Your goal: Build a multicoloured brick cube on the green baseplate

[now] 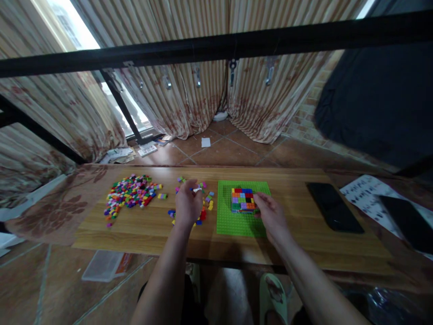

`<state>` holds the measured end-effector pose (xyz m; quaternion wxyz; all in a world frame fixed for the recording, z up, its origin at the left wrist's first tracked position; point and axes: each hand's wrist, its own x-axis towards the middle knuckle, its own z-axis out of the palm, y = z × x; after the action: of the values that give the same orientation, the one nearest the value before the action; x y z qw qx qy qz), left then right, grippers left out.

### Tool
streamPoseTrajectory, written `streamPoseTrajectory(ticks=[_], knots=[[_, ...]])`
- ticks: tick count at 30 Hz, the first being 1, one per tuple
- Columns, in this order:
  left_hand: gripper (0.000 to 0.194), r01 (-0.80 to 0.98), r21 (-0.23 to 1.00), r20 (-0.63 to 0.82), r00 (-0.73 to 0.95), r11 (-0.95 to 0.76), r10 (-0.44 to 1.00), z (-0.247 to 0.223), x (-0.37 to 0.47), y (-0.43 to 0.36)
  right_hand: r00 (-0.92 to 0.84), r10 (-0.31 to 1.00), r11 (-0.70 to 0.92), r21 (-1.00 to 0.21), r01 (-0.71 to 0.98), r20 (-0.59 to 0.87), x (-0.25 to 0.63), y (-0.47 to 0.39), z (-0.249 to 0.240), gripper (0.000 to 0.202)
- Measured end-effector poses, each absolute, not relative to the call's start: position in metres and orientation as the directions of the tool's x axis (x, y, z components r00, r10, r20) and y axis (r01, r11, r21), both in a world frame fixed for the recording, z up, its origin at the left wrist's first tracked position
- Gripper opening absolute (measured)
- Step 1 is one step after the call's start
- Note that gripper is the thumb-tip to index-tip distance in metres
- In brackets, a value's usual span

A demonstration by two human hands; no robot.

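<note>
A low block of multicoloured toy bricks [242, 199] is built on a green studded baseplate [226, 225]. At the block's right side, my right hand [270, 212] has its fingers closed against the edge, and its fingertips are partly hidden. My left hand [189, 203] hovers over a small scatter of loose bricks left of the baseplate, thumb and fingers curled together. A small white brick [197, 190] shows between them. Several yellow bricks [210, 205] and red bricks [203, 214] lie beside that hand, others are covered by it.
A large pile of mixed bricks [131, 192] lies at the left of the wooden table [135, 230]. On the right rests a black phone-like slab [333, 206], near a printed sheet [363, 192]. A dark metal bar [209, 47] crosses beyond the table. A clear plastic lid or box [102, 265] is on the floor.
</note>
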<state>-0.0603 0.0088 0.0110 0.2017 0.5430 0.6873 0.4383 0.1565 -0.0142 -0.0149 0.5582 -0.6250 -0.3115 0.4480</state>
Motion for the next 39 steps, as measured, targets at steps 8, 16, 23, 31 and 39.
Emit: streamPoseTrajectory(ticks=[8,16,23,31,39], knots=[[0.023,0.721,0.684,0.007,-0.157,0.11,0.988,0.017,-0.099,0.008,0.443,0.876,-0.176,-0.982,-0.073,-0.19,0.16,-0.012,-0.018,0.042],[0.018,0.658,0.752,-0.096,0.054,0.037,0.994,0.025,-0.12,-0.007,0.434,0.878,-0.182,-0.98,-0.083,-0.2,0.165,-0.013,-0.022,0.041],[0.026,0.726,0.659,-0.191,-0.092,0.197,0.977,0.032,-0.143,-0.01,0.439,0.878,-0.183,-0.981,-0.065,-0.193,0.167,-0.012,-0.024,0.043],[0.022,0.814,0.519,-0.212,-0.175,0.263,0.961,0.03,-0.152,-0.012,0.406,0.887,-0.208,-0.976,-0.069,-0.218,0.166,-0.013,-0.024,0.043],[0.031,0.878,0.442,-0.31,-0.042,0.183,0.95,0.022,-0.154,-0.017,0.4,0.889,-0.21,-0.975,-0.075,-0.223,0.166,-0.011,-0.029,0.046]])
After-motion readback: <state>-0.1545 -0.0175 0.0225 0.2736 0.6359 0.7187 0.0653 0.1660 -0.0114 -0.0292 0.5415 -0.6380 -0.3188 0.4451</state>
